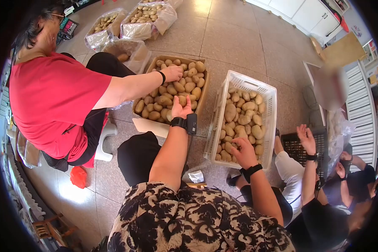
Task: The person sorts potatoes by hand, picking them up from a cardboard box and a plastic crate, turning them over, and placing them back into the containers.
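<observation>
My left hand [181,110] is over the near edge of a cardboard box [203,97] full of potatoes, its fingers curled around a potato [182,101]. Over the near half of a white plastic crate [270,110], my right hand [245,153] hangs above potatoes [243,119], thumb and forefinger apart, with nothing seen between them. Part of that hand's underside is hidden. Another person's hand [172,73] rests on the potatoes at the far side of the cardboard box.
A person in a red top [54,105] sits at the left on a white stool [106,140]. Plastic-lined boxes [136,30] of potatoes stand at the back. On the right, other people sit near a dark crate [302,140]. A red bag [78,177] lies on the floor.
</observation>
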Demonstrator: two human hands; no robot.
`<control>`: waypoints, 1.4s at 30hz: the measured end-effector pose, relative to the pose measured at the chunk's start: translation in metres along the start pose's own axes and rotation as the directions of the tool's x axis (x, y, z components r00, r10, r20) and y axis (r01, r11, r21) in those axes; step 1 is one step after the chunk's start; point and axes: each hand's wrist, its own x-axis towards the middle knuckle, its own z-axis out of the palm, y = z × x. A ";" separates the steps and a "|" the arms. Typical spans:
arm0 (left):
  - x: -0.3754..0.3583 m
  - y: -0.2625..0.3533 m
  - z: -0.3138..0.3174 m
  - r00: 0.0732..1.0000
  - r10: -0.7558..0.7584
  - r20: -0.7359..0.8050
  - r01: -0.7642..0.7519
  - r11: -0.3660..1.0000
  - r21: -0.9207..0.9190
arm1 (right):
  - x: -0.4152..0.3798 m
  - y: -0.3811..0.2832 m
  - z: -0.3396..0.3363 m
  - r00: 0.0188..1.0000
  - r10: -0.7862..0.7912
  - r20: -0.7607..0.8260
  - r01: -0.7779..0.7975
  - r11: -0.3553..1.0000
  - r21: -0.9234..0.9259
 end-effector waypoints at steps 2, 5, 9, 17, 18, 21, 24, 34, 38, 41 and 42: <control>-0.025 -0.003 0.013 0.996 -0.022 -0.083 0.017 0.998 -0.065 | -0.003 0.006 0.004 0.998 -0.047 -0.033 0.047 0.999 -0.024; 0.014 0.012 -0.010 0.997 -0.033 0.064 0.042 0.989 -0.143 | -0.002 0.017 0.009 0.997 -0.063 -0.036 0.063 0.998 -0.002; 0.023 0.020 -0.014 0.984 -0.131 0.118 0.157 0.956 -0.249 | 0.000 0.021 0.009 0.996 -0.061 -0.064 0.059 0.998 -0.031; 0.079 0.054 -0.048 0.967 -0.191 0.167 0.230 0.936 -0.265 | -0.002 0.047 0.019 0.988 -0.145 -0.057 0.142 0.989 -0.050; 0.083 0.057 -0.048 0.975 -0.163 0.149 0.198 0.943 -0.267 | -0.007 0.042 0.016 0.991 -0.117 -0.067 0.114 0.992 -0.052; 0.089 0.061 -0.047 0.961 -0.206 0.182 0.261 0.893 -0.367 | -0.003 0.037 0.012 0.993 -0.099 -0.065 0.093 0.990 -0.102; 0.079 0.057 -0.037 0.984 -0.106 0.140 0.132 0.973 -0.192 | -0.007 0.038 0.014 0.994 -0.078 -0.076 0.075 0.996 -0.041; 0.053 -0.011 -0.059 0.716 -0.627 0.307 0.560 0.778 0.285 | 0.002 0.054 0.014 0.993 -0.102 -0.059 0.102 0.995 -0.007; -0.017 -0.087 -0.046 0.871 -0.491 0.005 0.435 0.776 0.456 | 0.002 0.055 0.013 0.994 -0.077 -0.079 0.078 0.997 0.015; -0.054 -0.117 -0.039 0.856 -0.499 -0.134 0.466 0.632 0.619 | 0.002 0.053 0.010 0.997 -0.052 -0.056 0.053 0.999 0.007; -0.058 -0.118 -0.046 0.860 -0.491 -0.139 0.463 0.635 0.618 | 0.003 0.055 0.011 1.000 0.000 -0.028 0.002 0.999 0.043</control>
